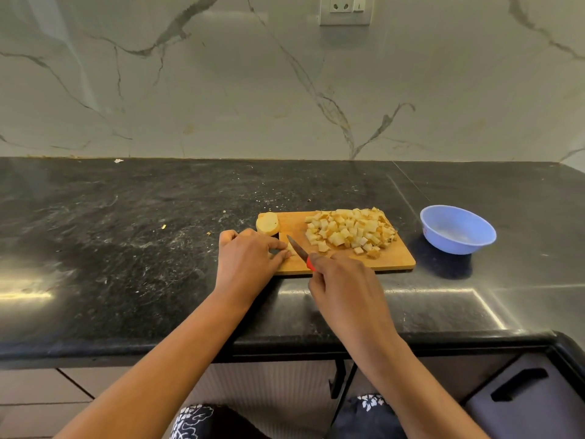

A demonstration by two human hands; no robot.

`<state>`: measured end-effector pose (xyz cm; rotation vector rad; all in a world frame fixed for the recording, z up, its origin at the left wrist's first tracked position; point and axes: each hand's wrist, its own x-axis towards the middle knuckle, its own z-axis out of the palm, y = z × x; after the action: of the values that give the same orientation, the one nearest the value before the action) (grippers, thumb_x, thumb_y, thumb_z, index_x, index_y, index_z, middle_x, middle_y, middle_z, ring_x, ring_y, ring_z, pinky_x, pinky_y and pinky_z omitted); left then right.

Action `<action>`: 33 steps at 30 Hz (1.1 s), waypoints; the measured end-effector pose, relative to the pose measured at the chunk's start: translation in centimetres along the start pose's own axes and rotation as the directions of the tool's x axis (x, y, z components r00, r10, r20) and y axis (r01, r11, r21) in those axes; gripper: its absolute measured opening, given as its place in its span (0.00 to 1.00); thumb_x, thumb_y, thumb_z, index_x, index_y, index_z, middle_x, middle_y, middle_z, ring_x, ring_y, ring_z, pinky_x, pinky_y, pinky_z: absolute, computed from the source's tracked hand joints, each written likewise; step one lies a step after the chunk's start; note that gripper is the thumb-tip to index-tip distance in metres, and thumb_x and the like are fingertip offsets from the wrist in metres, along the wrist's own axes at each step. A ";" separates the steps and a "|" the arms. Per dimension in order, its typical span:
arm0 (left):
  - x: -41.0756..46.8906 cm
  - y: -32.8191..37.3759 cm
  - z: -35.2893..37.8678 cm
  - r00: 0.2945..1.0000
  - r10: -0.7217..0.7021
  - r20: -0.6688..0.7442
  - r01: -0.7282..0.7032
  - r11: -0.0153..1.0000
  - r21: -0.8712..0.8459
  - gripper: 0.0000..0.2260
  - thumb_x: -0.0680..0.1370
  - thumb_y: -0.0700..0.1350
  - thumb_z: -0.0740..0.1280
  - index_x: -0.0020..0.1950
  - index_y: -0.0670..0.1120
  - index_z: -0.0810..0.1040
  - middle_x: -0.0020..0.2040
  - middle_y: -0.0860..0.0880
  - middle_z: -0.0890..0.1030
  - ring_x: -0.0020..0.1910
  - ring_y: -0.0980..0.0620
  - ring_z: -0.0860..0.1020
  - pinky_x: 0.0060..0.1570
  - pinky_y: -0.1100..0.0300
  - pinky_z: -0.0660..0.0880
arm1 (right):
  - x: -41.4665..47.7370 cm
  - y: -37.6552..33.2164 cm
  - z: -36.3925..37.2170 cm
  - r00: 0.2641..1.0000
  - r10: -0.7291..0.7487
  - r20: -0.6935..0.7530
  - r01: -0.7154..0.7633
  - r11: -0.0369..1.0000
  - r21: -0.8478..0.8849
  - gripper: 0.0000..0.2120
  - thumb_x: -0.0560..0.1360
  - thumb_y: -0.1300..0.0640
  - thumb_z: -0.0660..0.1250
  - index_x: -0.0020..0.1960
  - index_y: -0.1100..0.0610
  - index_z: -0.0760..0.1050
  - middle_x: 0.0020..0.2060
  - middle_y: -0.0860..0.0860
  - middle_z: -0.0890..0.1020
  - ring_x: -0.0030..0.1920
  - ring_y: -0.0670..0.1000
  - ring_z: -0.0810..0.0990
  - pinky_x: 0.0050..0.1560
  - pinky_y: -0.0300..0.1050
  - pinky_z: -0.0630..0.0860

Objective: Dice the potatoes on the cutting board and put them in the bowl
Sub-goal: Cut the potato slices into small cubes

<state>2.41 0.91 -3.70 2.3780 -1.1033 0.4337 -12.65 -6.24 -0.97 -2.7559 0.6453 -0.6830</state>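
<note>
A wooden cutting board [392, 261] lies on the black counter. A heap of diced potato [349, 231] covers its right half. An uncut potato chunk [267, 223] sits at the board's far left corner. My left hand [247, 259] pinches a small potato piece [290, 247] against the board's left part. My right hand [340, 288] grips a red-handled knife [297, 248], its blade lying against that piece. A light blue bowl [457, 229] with nothing visible in it stands on the counter to the right of the board.
The black stone counter [126, 236] stretches wide to the left, with a few crumbs on it. A marble wall with a socket [345, 9] rises behind. The counter's front edge runs under my forearms, with cabinet fronts below.
</note>
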 end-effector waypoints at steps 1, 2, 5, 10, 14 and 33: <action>0.0 0.0 0.0 1.000 0.000 0.009 0.000 1.000 0.003 0.11 0.76 0.58 0.65 0.55 0.57 0.82 0.51 0.57 0.82 0.54 0.56 0.75 0.57 0.56 0.57 | 0.0 -0.1 0.1 1.000 -0.001 0.007 0.001 1.000 -0.006 0.20 0.81 0.54 0.55 0.72 0.50 0.66 0.50 0.50 0.77 0.47 0.50 0.76 0.42 0.41 0.70; 0.0 -0.1 0.0 1.000 0.001 0.014 -0.001 1.000 0.005 0.11 0.77 0.58 0.65 0.55 0.57 0.82 0.51 0.57 0.82 0.54 0.56 0.75 0.57 0.56 0.57 | 0.0 -0.1 0.2 1.000 0.000 0.011 0.000 1.000 -0.011 0.20 0.81 0.54 0.55 0.72 0.50 0.65 0.51 0.50 0.77 0.48 0.50 0.77 0.41 0.41 0.69; 0.1 0.0 0.0 1.000 0.004 0.019 -0.005 1.000 0.016 0.11 0.77 0.57 0.65 0.54 0.58 0.82 0.52 0.57 0.82 0.55 0.57 0.74 0.56 0.56 0.56 | 0.1 -0.2 0.2 1.000 -0.003 0.008 0.003 1.000 -0.020 0.19 0.81 0.54 0.55 0.71 0.51 0.67 0.50 0.50 0.77 0.48 0.50 0.76 0.41 0.41 0.70; 0.1 0.0 0.1 1.000 0.016 0.013 -0.016 0.999 0.040 0.10 0.77 0.57 0.64 0.54 0.59 0.82 0.51 0.56 0.81 0.56 0.58 0.72 0.56 0.56 0.55 | 0.1 -0.5 0.1 1.000 -0.009 0.010 0.010 0.999 -0.036 0.18 0.81 0.54 0.55 0.70 0.51 0.68 0.51 0.50 0.77 0.46 0.48 0.75 0.40 0.40 0.70; 0.2 0.1 0.1 1.000 0.022 0.003 -0.022 0.999 0.045 0.09 0.77 0.56 0.64 0.53 0.59 0.82 0.50 0.55 0.81 0.55 0.57 0.73 0.56 0.55 0.55 | 0.3 -1.0 0.2 0.999 0.012 0.049 -0.008 0.997 -0.075 0.16 0.81 0.54 0.55 0.68 0.52 0.69 0.51 0.50 0.75 0.42 0.47 0.70 0.38 0.40 0.64; 1.5 0.8 0.9 0.997 0.075 0.005 -0.075 0.994 0.075 0.11 0.78 0.58 0.63 0.56 0.59 0.80 0.49 0.53 0.81 0.51 0.56 0.75 0.57 0.58 0.55 | 0.7 2.8 1.0 1.000 0.020 -0.007 -0.022 0.941 -0.339 0.23 0.80 0.56 0.60 0.74 0.48 0.62 0.53 0.50 0.74 0.34 0.49 0.73 0.29 0.40 0.64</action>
<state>2.80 -0.93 -3.58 2.4084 -1.2004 0.5069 -12.62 -8.92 -2.41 -3.0544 0.8652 -0.6226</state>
